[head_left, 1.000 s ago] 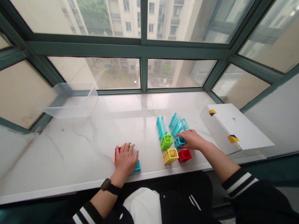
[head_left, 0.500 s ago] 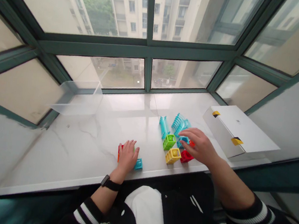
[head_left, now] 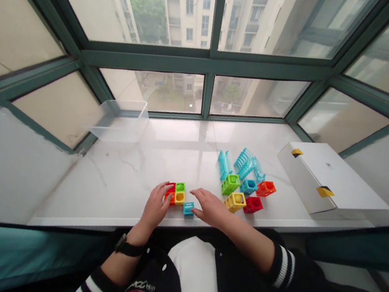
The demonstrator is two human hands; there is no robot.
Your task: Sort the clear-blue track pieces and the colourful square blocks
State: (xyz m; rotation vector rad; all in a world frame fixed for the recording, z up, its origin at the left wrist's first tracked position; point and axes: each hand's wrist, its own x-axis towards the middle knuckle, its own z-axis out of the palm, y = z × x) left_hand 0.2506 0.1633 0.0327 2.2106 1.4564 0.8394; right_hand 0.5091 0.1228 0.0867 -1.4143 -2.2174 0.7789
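Note:
A small block of joined coloured cubes (head_left: 177, 193), red, green, orange and yellow, sits near the front edge of the white marble sill (head_left: 123, 180). My left hand (head_left: 155, 207) rests against its left side with fingers touching the red cube. A loose blue cube (head_left: 188, 208) lies just right of the block. My right hand (head_left: 210, 207) hovers flat beside the blue cube, fingers stretched toward the block and holding nothing. Further right lie loose cubes: green (head_left: 230, 184), yellow (head_left: 235, 201), red (head_left: 253, 204), blue (head_left: 248, 186) and orange (head_left: 266, 188).
Clear blue ribbed track pieces (head_left: 243, 162) lie behind the loose cubes. A white cardboard box (head_left: 327, 180) with yellow-black tape stands at the right. A clear plastic tub (head_left: 122, 120) sits at the back left by the window frame.
My right hand left the loose cubes on the right and came across to the joined block. My left hand slid back, uncovering the block. An orange cube now lies among the loose ones.

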